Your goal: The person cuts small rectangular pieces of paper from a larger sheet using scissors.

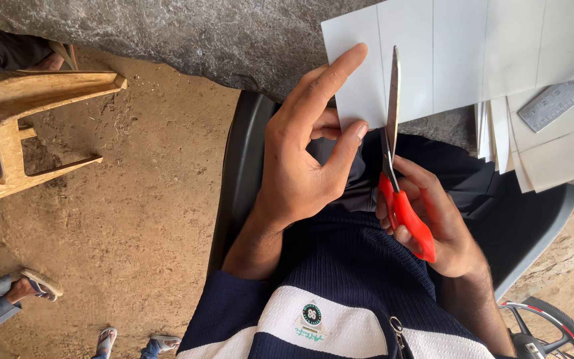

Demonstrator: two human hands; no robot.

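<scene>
Cutting along a ruled line, the white sheet (pixel 367 80) is pinched by left hand (pixel 303 156) fingers while red-handled scissors (pixel 396 179), gripped by right hand (pixel 443 226), likely need steady closing.

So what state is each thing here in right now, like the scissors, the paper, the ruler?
Scissors: blades nearly closed on the sheet's edge.
White sheet: flat, pencil-ruled, partly cut.
Left hand: pinching the sheet.
Right hand: gripping the red handles.
Metal ruler: lying on stacked paper.
Wooden stool: standing nearby.
</scene>
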